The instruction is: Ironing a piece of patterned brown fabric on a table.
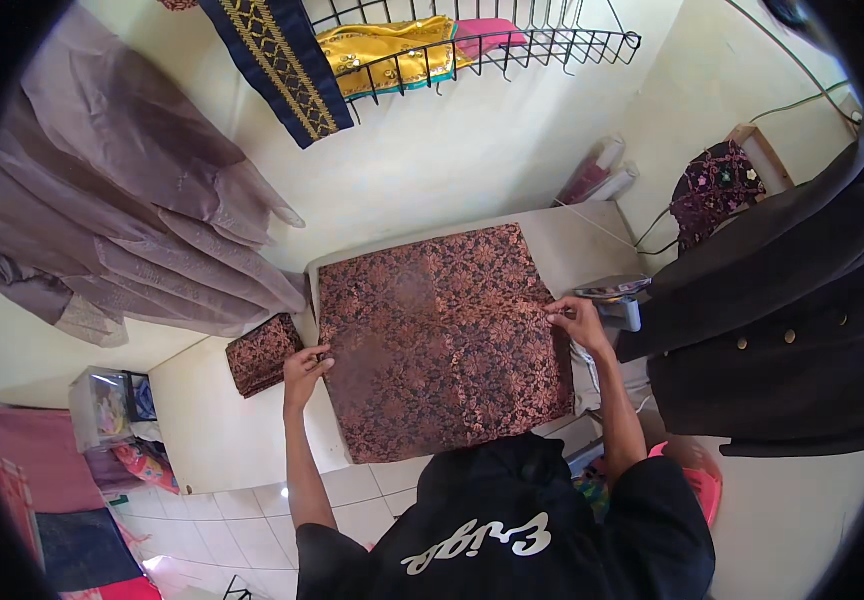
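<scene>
A dark cloth (442, 345) with a copper-brown floral pattern lies spread over the padded board in front of me. Its left edge is pinched between the thumb and fingers of my left hand (307, 376). On the opposite side my right hand (580, 326) pinches the right edge, a little higher up. A folded bundle of the same floral cloth (263, 355) rests on the white table, just left of my left hand. Beside my right hand stands what looks like a clothes iron (624, 308), light grey-blue.
A greyish-mauve garment (142, 210) hangs at the left, a black coat with gold buttons (762, 340) at the right. Above, a black wire rack (572, 46) holds yellow and pink fabric. The white table (212, 430) extends left, near a clear plastic box (102, 408). Rolls (592, 175) lean on the wall.
</scene>
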Tool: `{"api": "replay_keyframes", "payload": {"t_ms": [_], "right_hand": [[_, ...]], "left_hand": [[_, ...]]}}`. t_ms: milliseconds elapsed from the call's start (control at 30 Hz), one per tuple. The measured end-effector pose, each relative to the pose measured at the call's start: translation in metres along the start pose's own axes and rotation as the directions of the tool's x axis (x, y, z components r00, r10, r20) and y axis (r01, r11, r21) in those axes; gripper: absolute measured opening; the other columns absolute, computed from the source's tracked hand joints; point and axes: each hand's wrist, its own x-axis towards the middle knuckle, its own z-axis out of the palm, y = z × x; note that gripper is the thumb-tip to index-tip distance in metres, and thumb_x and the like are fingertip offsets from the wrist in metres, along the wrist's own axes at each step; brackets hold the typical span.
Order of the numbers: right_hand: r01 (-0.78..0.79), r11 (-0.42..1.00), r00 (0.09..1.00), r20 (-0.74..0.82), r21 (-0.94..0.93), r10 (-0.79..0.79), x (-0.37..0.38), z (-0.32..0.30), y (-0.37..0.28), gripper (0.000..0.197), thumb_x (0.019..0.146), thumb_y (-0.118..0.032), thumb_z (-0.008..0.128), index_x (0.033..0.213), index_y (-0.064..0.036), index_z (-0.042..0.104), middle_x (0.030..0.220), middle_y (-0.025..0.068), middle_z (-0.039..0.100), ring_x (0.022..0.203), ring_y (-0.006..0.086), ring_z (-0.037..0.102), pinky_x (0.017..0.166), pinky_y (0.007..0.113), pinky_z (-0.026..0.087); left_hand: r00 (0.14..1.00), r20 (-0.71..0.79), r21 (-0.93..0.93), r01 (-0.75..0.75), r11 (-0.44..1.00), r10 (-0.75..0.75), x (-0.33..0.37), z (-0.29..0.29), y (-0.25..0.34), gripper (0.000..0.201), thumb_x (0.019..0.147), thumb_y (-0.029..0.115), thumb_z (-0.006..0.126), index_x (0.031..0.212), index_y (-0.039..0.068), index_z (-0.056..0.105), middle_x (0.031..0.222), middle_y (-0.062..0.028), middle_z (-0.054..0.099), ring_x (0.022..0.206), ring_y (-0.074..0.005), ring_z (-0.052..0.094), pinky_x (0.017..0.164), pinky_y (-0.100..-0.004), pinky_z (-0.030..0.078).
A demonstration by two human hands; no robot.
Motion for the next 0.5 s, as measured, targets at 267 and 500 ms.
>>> {"api": "replay_keyframes", "payload": {"t_ms": [267, 500], "right_hand": [[0.134, 0.987, 0.987, -0.099, 0.088, -0.126, 0.01, 0.007, 0.003, 0.015, 0.086, -0.012, 0.072, 0.095, -0.0009, 0.067, 0.086, 0.0089, 0.067, 0.081, 0.0152, 0.062, 0.076, 0.031, 0.049], [0.285, 0.958, 0.939, -0.192, -0.022, -0.284, 0.02, 0.006, -0.029, 0.009, 0.094, -0.008, 0.06, 0.097, -0.0011, 0.055, 0.089, 0.0111, 0.061, 0.084, 0.0182, 0.058, 0.079, 0.03, 0.046]], "left_hand": [[0.994, 0.102, 0.069, -0.043, 0.997, 0.036, 0.012, -0.021, -0.001, 0.022, 0.087, 0.007, 0.072, 0.106, -0.002, 0.069, 0.077, 0.0009, 0.061, 0.067, -0.0045, 0.053, 0.061, -0.0201, 0.043], [0.947, 0.047, 0.311, -0.316, 0.896, 0.318, 0.033, -0.015, 0.021, 0.016, 0.092, 0.013, 0.067, 0.099, -0.001, 0.063, 0.083, 0.0008, 0.057, 0.073, -0.0074, 0.051, 0.066, -0.0229, 0.042]]}}
